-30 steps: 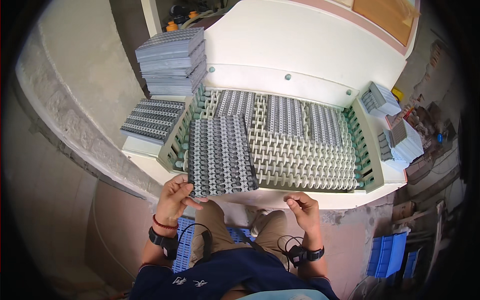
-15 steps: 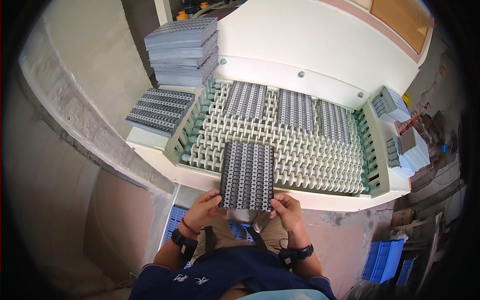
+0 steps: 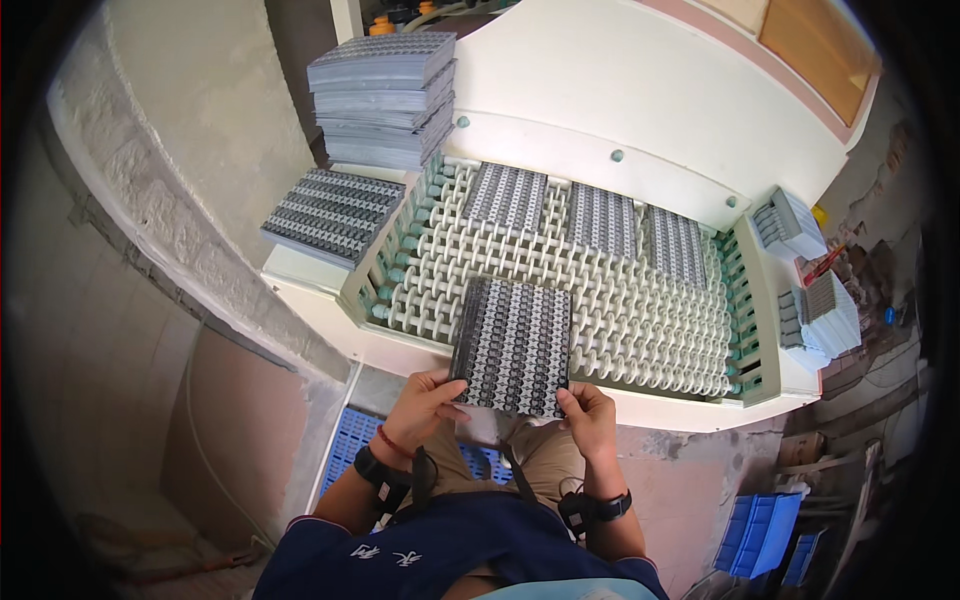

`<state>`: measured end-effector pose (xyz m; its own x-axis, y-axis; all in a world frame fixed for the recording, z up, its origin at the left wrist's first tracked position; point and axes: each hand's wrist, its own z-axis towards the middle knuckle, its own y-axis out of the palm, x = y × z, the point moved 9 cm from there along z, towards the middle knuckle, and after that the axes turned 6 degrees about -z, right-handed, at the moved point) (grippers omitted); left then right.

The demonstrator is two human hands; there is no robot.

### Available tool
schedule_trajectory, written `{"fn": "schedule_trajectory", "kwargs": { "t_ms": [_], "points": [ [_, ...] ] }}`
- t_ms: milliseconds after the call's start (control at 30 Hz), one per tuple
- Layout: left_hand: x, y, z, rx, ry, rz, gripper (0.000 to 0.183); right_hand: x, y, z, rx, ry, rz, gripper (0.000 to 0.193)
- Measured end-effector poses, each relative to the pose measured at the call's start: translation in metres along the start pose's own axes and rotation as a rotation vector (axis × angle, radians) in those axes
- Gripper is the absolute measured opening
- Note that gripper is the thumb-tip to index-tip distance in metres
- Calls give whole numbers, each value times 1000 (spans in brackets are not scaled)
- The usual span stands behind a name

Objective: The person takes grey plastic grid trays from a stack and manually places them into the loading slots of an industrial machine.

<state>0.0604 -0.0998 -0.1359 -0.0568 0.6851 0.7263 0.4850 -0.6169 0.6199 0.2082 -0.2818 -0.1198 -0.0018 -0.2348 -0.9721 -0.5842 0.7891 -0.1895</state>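
Note:
My left hand [image 3: 425, 405] and my right hand [image 3: 588, 413] hold a dark rectangular panel [image 3: 515, 345] by its two near corners. Rows of grey and black star-like pattern cover its face, and its left side shows a dark edge. The panel is raised over the front edge of a bed of white rollers [image 3: 640, 330], tilted a little. My thumbs lie on its top face; the fingers underneath are partly hidden. Three similar patterned panels lie apart at the back of the rollers: a left one [image 3: 507, 196], a middle one [image 3: 602, 218] and a right one [image 3: 676, 245].
Left of the rollers, a low stack of panels [image 3: 332, 215] sits before a taller stack [image 3: 380, 95]. A white machine housing [image 3: 560, 80] rises behind. Pale blocks [image 3: 830, 310] rest on the right ledge. Blue bins [image 3: 755, 535] stand at lower right. A wall [image 3: 190, 200] runs along the left.
The held panel has shifted slightly right and turned a little, so more of its left edge shows. Both hands moved with it and keep their grip. The whole view has shifted slightly.

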Motion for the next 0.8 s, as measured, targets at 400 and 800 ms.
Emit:
{"fn": "schedule_trajectory", "kwargs": {
  "t_ms": [400,800],
  "points": [
    [76,-24,30,103,152,135,12,14,-86,27,249,29,252,14],
    [100,49,5,134,1028,1794,47,3,-223,30,555,3,-157,20]
  ]
}}
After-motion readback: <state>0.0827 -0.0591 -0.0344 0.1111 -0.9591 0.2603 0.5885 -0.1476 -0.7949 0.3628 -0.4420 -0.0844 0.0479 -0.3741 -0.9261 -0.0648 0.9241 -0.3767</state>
